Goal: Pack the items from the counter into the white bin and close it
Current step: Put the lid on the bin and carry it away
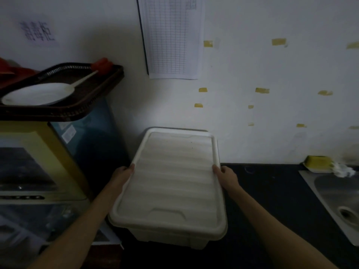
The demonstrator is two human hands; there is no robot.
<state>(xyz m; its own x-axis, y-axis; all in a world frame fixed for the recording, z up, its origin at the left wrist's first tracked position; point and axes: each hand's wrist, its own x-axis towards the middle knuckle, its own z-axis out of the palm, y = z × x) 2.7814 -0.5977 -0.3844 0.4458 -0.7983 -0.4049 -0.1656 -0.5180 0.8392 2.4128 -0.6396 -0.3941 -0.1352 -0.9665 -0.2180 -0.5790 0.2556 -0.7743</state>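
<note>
2 hands: left hand (122, 174), right hand (226, 176) extended forward, thumbs up, gripping.

One white bin (167, 236), one ribbed lid (172, 177), two hands, left (122, 174) and right (227, 176); upper left sat one plate (37, 94), one tray (58, 111).

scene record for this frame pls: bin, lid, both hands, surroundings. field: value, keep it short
bin: white bin on the dark counter, against the wall
lid: white ribbed lid lying on top of the bin; whether it is latched cannot be told
left hand: left hand grips the lid's left edge
right hand: right hand grips the lid's right edge
contents: hidden by the lid
right of bin: steel sink, yellow sponge behind it
left of bin: dark tray holding a white plate, set on a cabinet
</note>
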